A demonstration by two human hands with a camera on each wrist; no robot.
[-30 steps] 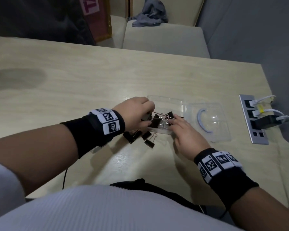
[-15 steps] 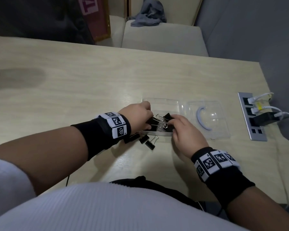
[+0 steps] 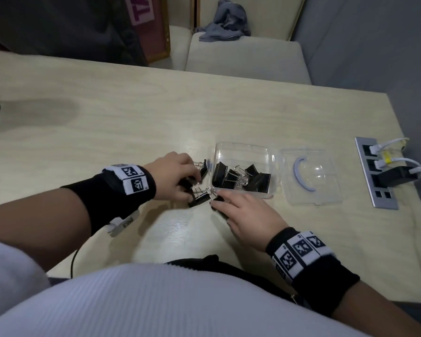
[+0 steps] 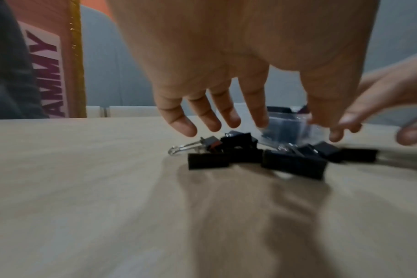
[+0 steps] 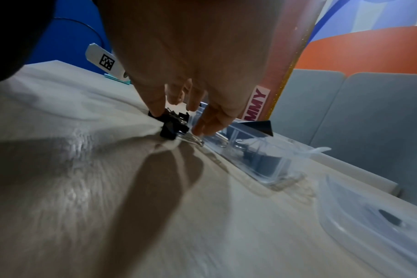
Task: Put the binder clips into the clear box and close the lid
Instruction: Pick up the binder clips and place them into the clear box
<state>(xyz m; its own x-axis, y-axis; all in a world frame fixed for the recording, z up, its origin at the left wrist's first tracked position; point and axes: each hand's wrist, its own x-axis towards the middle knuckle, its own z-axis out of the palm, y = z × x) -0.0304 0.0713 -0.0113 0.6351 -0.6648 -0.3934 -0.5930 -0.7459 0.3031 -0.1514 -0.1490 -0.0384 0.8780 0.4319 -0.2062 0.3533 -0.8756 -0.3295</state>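
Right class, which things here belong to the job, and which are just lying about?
Job: black metal binder clips on the table, clips already in the clear plastic box, its detached clear lid, left hand, right hand.
Lying about: grey socket strip, grey cloth.

hands [image 3: 175, 176]: 2 | clear box [image 3: 241, 148]: 1 | lid [image 3: 326, 190]: 1 | binder clips [image 3: 241, 177]: several, uncountable

— Where's the clear box [image 3: 243, 152]?
— On the table [image 3: 131, 113], some binder clips [image 3: 241, 177] inside. Lid [image 3: 311, 177] lies right of it; loose clips [image 3: 199, 198] left, between both hands.
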